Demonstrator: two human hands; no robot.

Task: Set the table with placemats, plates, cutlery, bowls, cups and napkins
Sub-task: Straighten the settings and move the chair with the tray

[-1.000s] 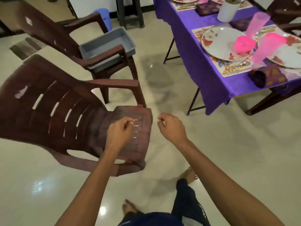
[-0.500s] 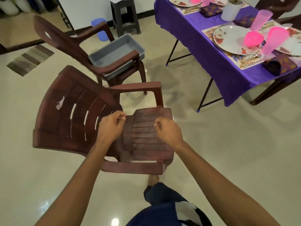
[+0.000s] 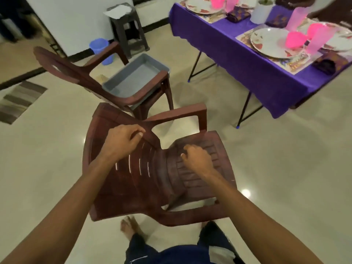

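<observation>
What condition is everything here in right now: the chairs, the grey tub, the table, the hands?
Near chair: upright on the floor, nobody seated.
Far chair: upright, carrying the tub.
Grey tub: on the far chair's seat, looks empty.
Table: covered in purple cloth, laid with plates and pink cups.
Left hand: curled, holding nothing.
Right hand: curled, holding nothing.

1. No writing, label, brand or number is showing itself clearly enough to read anywhere in the room.
2. The patterned rectangular placemat (image 3: 291,62) on the purple-clothed table is carrying printed colour, but it is blurring too much to tell whether any of it is lettering.
</observation>
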